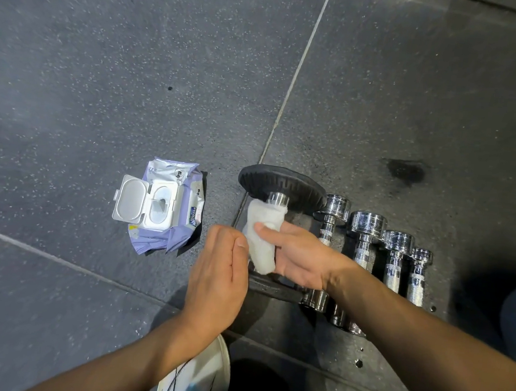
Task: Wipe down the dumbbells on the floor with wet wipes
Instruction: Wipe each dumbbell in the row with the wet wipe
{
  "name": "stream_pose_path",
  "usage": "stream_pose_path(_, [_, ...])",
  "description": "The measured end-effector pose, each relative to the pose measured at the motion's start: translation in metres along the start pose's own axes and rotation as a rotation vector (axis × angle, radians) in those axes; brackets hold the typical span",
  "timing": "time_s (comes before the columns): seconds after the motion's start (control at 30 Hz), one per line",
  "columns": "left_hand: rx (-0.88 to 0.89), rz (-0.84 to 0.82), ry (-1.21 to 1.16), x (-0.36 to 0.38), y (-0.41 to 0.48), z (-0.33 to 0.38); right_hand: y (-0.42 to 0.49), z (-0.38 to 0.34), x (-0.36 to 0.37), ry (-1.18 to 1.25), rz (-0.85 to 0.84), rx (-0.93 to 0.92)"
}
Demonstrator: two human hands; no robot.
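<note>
While the right hand (303,256) holds a wipe (260,245), the dumbbell (282,183) points away.

We count five dumbbells on the floor (107,60): one black-plated dumbbell (282,183) and four chrome dumbbells (328,228) (367,225) (396,246) (419,263). We see one pack of wet wipes (169,207) and one wet wipe (260,242) out of it. We count two hands, the left hand (216,272) and the right hand (301,257), and one dark stain (405,173).
</note>
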State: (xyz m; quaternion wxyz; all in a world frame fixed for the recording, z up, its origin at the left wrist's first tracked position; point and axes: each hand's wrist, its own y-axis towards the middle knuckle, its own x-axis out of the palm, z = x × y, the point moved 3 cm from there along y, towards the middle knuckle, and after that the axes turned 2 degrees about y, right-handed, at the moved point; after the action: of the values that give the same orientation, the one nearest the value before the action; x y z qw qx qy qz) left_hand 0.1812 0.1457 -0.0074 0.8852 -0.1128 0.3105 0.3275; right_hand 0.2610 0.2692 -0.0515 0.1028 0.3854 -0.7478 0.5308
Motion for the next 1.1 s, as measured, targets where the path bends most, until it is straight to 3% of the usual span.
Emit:
stream_pose_path(0.1, [0.006, -0.003, 0.002, 0.001, 0.000, 0.000, -0.007, 0.003, 0.002, -0.144, -0.070, 0.037])
stream_pose_path(0.17, [0.010, 0.001, 0.006, 0.000, -0.001, 0.000, -0.006, 0.005, 0.002, -0.367, -0.045, -0.002])
stream_pose_path(0.27, [0.013, 0.004, 0.005, 0.001, 0.000, 0.000, 0.005, 0.010, 0.005, -0.861, 0.242, -0.074])
stream_pose_path(0.33, [0.016, 0.007, 0.002, 0.001, 0.001, 0.000, 0.011, 0.013, 0.006, -1.044, 0.403, -0.047])
stream_pose_path(0.4, [0.018, 0.010, 0.014, 0.001, 0.000, 0.001, 0.014, 0.013, 0.004, -0.970, 0.343, -0.050])
stream_pose_path(0.47, [0.020, 0.012, 0.019, 0.000, 0.000, 0.001, 0.010, 0.011, 0.005, -0.644, 0.068, -0.060])
stream_pose_path(0.53, [0.024, 0.013, 0.020, 0.000, 0.000, 0.001, -0.001, 0.009, 0.003, -0.298, -0.104, -0.012])
stream_pose_path(0.63, [0.021, 0.003, 0.010, 0.001, 0.000, 0.000, -0.005, 0.007, -0.005, -0.020, -0.049, 0.002])
stream_pose_path(0.77, [-0.003, -0.001, 0.002, 0.001, -0.001, -0.001, -0.001, -0.001, 0.001, 0.127, 0.029, -0.118])
stream_pose_path(0.9, [0.007, -0.004, 0.001, 0.001, 0.000, -0.001, 0.005, -0.010, -0.002, 0.121, 0.098, -0.251])
stream_pose_path(1.1, [0.029, 0.008, 0.010, 0.000, 0.000, 0.000, -0.004, 0.012, -0.009, -0.449, 0.025, -0.034])
